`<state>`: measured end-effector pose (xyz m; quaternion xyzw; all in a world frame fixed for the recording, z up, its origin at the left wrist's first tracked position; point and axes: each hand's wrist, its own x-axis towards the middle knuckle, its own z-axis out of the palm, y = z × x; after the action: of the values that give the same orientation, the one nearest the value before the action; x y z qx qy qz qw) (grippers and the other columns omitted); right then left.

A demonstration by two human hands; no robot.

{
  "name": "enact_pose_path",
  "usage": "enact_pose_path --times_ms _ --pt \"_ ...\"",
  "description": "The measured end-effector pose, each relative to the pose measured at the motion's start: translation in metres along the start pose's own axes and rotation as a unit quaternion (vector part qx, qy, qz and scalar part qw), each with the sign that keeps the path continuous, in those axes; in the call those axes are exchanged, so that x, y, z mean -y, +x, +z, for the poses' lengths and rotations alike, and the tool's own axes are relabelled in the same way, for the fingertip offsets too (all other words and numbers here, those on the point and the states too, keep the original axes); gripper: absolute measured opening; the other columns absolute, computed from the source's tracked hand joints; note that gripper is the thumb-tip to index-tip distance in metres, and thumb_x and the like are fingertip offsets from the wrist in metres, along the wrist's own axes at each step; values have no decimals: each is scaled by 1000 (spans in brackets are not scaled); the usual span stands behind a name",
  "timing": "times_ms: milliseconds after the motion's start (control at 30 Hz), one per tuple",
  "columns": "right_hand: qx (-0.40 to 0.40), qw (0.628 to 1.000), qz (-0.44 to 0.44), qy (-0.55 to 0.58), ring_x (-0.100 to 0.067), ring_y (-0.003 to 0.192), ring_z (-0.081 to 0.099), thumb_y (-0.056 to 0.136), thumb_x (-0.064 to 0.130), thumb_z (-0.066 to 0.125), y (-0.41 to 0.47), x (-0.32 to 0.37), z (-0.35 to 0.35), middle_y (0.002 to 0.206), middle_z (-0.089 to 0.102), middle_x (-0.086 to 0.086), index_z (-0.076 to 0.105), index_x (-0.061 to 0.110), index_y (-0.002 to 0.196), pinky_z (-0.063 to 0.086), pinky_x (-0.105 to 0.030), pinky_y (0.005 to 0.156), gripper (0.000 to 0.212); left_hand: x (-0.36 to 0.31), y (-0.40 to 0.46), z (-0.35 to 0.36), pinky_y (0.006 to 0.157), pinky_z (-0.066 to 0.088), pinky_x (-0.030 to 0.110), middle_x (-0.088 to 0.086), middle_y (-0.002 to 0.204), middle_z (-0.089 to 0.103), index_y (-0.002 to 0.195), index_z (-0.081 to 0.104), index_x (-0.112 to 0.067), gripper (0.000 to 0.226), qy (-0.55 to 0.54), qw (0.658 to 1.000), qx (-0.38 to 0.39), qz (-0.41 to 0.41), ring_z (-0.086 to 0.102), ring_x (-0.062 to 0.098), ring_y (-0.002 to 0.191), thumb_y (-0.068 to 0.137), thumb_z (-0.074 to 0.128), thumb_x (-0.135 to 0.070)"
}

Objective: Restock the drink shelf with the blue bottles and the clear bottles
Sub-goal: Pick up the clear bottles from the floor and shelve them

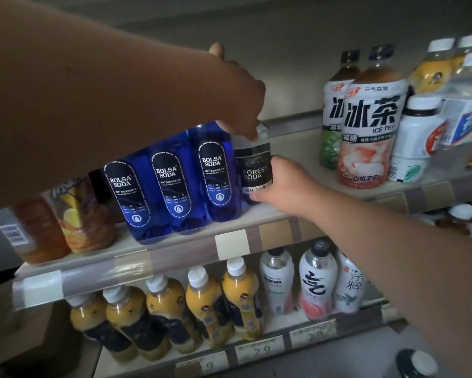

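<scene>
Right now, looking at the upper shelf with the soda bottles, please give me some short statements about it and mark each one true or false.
1. Three blue bottles labelled Bolsa Soda stand side by side on the shelf. True.
2. The right hand holds the clear bottle labelled Forest Soda near its base. True.
3. The clear bottle stands to the left of the blue bottles. False: it stands at their right end, beside the last blue one.
4. The left hand hangs below the shelf. False: it reaches over the bottle tops, its fingers at the top of the clear bottle.
5. The ice tea bottles lie flat. False: they stand upright.
</scene>
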<state>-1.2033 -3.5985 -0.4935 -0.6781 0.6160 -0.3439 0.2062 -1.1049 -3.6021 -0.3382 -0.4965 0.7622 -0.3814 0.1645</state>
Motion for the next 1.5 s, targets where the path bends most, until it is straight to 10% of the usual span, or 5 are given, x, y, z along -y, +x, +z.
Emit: enact_pose_path --times_ms 200,333,733,1133,1500 --pt "-115 992 -31 32 -21 103 68 76 40 82 -23 7 -18 111 72 -5 65 11 110 56 -41 90 47 -13 -27 6 102 33 50 11 126 55 128 50 -16 52 -136 981 -135 18 48 32 117 89 51 -50" --pt "-201 968 -75 132 -12 106 68 74 37 83 -76 4 -16 114 71 0 63 13 122 58 -38 92 57 -39 -84 28 92 41 31 4 121 51 129 52 -15 45 -430 867 -243 66 51 23 109 85 57 -23" --pt "-179 974 52 131 -9 112 68 79 24 81 -242 -129 24 115 70 1 65 14 118 54 -28 99 43 -274 -168 114 78 53 30 -12 93 61 112 57 -20 20 -823 564 -38 56 60 7 78 95 48 -25" --pt "-94 945 289 -119 -30 117 58 81 29 77 -340 -275 39 124 63 -12 57 22 131 46 -36 96 55 -448 -168 138 109 42 36 10 141 52 147 37 -15 60 -741 614 221 160 54 26 127 91 55 -3" --pt "-149 956 234 -94 -23 88 68 86 33 66 -335 -247 18 95 70 3 62 25 119 55 -38 84 33 -449 -176 136 93 44 21 4 126 62 136 48 -17 65 -737 633 138 194 60 19 109 76 71 -8"
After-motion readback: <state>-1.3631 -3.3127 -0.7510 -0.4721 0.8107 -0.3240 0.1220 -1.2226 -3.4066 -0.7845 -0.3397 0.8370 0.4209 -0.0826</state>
